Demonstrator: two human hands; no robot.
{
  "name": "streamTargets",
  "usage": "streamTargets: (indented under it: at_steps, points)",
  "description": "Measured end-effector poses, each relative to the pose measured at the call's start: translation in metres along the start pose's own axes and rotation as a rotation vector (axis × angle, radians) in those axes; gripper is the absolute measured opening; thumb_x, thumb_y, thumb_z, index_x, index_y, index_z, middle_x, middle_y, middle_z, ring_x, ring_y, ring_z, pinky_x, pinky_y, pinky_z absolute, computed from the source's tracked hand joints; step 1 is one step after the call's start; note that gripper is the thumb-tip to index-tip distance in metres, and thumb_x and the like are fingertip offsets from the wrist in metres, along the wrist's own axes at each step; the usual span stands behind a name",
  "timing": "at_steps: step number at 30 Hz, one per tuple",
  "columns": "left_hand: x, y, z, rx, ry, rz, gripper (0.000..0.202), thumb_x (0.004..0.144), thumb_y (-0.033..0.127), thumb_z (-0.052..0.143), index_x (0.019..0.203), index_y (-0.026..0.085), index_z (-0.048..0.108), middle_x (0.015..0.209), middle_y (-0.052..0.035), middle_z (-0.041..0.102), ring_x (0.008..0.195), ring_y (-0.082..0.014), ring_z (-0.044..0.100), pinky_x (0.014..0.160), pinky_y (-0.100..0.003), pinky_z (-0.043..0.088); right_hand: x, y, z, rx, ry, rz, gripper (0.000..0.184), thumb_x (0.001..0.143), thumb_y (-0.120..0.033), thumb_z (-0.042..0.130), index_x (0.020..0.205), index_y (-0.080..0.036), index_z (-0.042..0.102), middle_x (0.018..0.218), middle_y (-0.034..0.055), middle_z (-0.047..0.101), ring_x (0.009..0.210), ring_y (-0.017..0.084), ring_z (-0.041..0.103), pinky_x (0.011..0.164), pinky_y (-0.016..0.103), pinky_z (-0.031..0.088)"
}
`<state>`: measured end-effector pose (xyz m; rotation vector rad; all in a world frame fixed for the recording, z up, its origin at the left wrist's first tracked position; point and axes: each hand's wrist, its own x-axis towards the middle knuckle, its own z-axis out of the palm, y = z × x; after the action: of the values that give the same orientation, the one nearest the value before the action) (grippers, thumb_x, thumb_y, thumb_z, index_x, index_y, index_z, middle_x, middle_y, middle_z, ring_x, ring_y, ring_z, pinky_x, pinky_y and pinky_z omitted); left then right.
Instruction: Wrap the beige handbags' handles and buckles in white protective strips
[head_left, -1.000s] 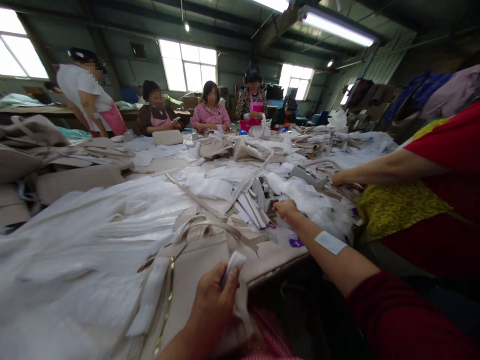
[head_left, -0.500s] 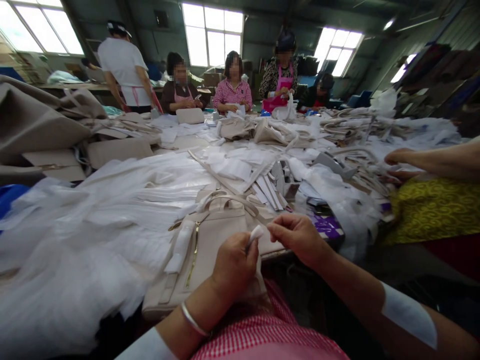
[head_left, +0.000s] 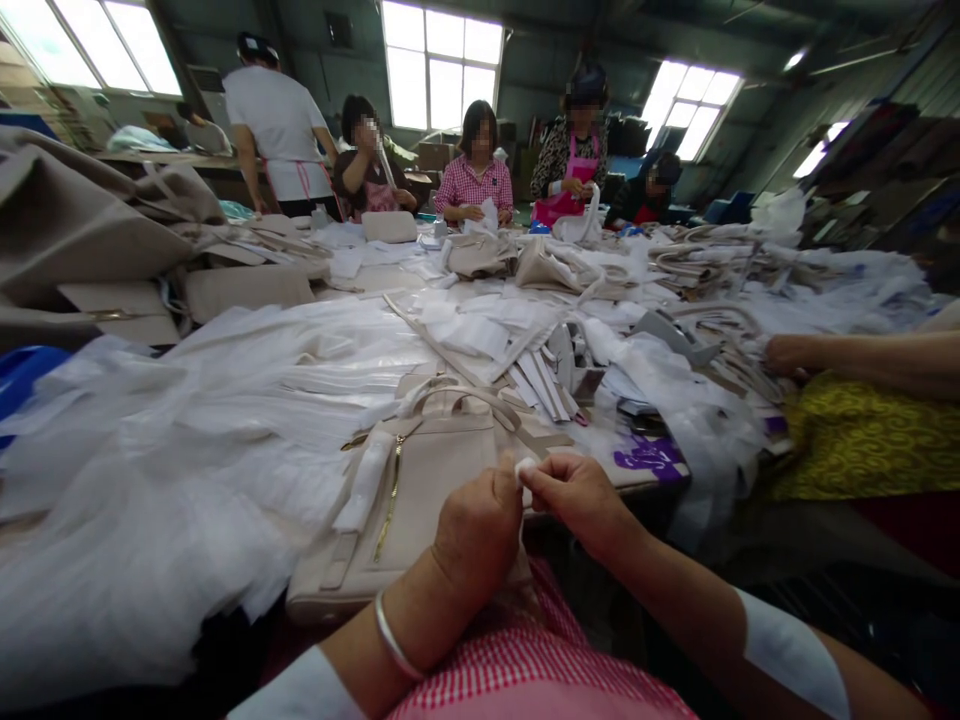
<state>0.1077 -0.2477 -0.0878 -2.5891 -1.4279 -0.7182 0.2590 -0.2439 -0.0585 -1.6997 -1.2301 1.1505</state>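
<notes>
A beige handbag (head_left: 439,490) with a gold zipper (head_left: 390,498) lies at the table's front edge, close against my apron. A strip of white wrapping (head_left: 361,490) covers part of its left strap. Over the bag's right side, my left hand (head_left: 480,525) is closed round a small piece of white wrapping material (head_left: 527,467); its palm hides most of that piece. My right hand (head_left: 583,497) pinches the free end of the same piece between thumb and fingers. Both hands nearly touch.
White plastic sheets (head_left: 225,400) are heaped on the left. A grey tape dispenser (head_left: 574,360) and white paper strips (head_left: 536,385) lie beyond the bag. More beige bags (head_left: 247,290) stand at far left. A co-worker's arm (head_left: 855,355) reaches in from the right; several people work opposite.
My right hand has moved in to the left and now grips the white piece's end. My left hand has turned slightly. Opposite, a co-worker has raised a hand to the face.
</notes>
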Motion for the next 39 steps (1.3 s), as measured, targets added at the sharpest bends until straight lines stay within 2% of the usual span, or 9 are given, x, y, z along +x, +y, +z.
streamTargets:
  at_steps: [2,4,9,14,19,23,30,35,39]
  points:
    - [-0.001,-0.002,0.000,0.023,-0.008,0.047,0.043,0.091,0.015,0.055,0.133,0.012,0.050,0.074,-0.0034,0.064,0.058,-0.0194,0.062,0.049,-0.028,0.045,-0.001,-0.001,-0.002,-0.006,-0.013,-0.008,0.035,0.075,-0.046,0.069,0.058,-0.016,0.061,0.052,0.0006,0.062,0.046,0.010,0.048,0.047,0.024,0.034]
    - [-0.002,-0.004,0.000,0.022,-0.030,0.078,0.049,0.090,0.014,0.056,0.138,0.014,0.047,0.074,-0.0029,0.063,0.058,-0.0196,0.063,0.049,-0.027,0.046,-0.002,-0.003,-0.005,-0.005,-0.037,-0.038,0.035,0.077,-0.046,0.068,0.060,-0.016,0.063,0.055,0.0013,0.064,0.048,0.011,0.051,0.049,0.025,0.037]
    - [0.002,-0.007,0.003,-0.067,0.001,0.032,0.036,0.095,0.017,0.050,0.129,0.008,0.054,0.076,-0.0075,0.067,0.061,-0.0216,0.065,0.054,-0.031,0.052,-0.012,-0.004,-0.012,-0.107,-0.043,-0.219,0.022,0.083,-0.036,0.065,0.079,-0.017,0.073,0.070,0.0026,0.071,0.065,0.015,0.062,0.063,0.027,0.046]
    - [0.008,-0.009,0.003,-0.295,0.028,-0.054,0.027,0.098,0.021,0.043,0.112,0.010,0.063,0.079,-0.0100,0.069,0.069,-0.0222,0.068,0.065,-0.033,0.055,-0.018,0.001,-0.008,-0.109,0.049,-0.267,0.025,0.083,-0.035,0.064,0.100,-0.017,0.066,0.064,-0.0021,0.062,0.058,0.015,0.058,0.056,0.027,0.046]
    - [0.014,-0.011,-0.008,-0.611,-0.018,-0.184,0.024,0.096,0.022,0.045,0.093,0.014,0.068,0.083,-0.0090,0.072,0.077,-0.0204,0.067,0.074,-0.031,0.050,-0.013,0.009,0.006,-0.034,0.084,-0.227,0.023,0.083,-0.034,0.065,0.098,-0.018,0.057,0.071,0.0002,0.067,0.063,0.017,0.064,0.057,0.027,0.047]
    - [0.017,-0.012,-0.018,-0.895,-0.142,-0.364,0.028,0.096,0.029,0.048,0.085,0.015,0.069,0.076,-0.0047,0.070,0.067,-0.0154,0.061,0.064,-0.025,0.045,-0.003,0.015,0.010,0.005,0.078,-0.230,0.027,0.084,-0.039,0.067,0.097,-0.019,0.056,0.072,0.0010,0.068,0.065,0.018,0.065,0.057,0.027,0.048]
    - [0.016,-0.018,-0.019,-1.316,-0.295,-0.513,0.033,0.095,0.041,0.050,0.089,0.014,0.066,0.072,-0.0018,0.062,0.057,-0.0105,0.051,0.053,-0.021,0.039,0.011,0.017,0.008,0.125,-0.031,-0.191,0.036,0.083,-0.051,0.068,0.094,-0.018,0.057,0.070,0.0010,0.067,0.054,0.014,0.057,0.048,0.023,0.040]
    - [0.014,-0.019,-0.016,-1.468,-0.303,-0.549,0.036,0.095,0.047,0.052,0.086,0.014,0.064,0.066,0.0002,0.057,0.053,-0.0085,0.048,0.049,-0.019,0.037,0.014,0.013,0.010,0.085,-0.042,-0.204,0.041,0.084,-0.058,0.064,0.079,-0.017,0.061,0.055,-0.0030,0.055,0.046,0.011,0.045,0.044,0.023,0.033]
    - [0.017,-0.019,-0.019,-1.666,-0.314,-0.606,0.033,0.091,0.045,0.058,0.090,0.013,0.063,0.071,-0.0007,0.060,0.050,-0.0068,0.049,0.046,-0.018,0.037,0.018,0.022,0.014,0.280,-0.184,-0.246,0.041,0.087,-0.054,0.063,0.069,-0.018,0.056,0.051,-0.0043,0.051,0.044,0.008,0.038,0.044,0.022,0.029]
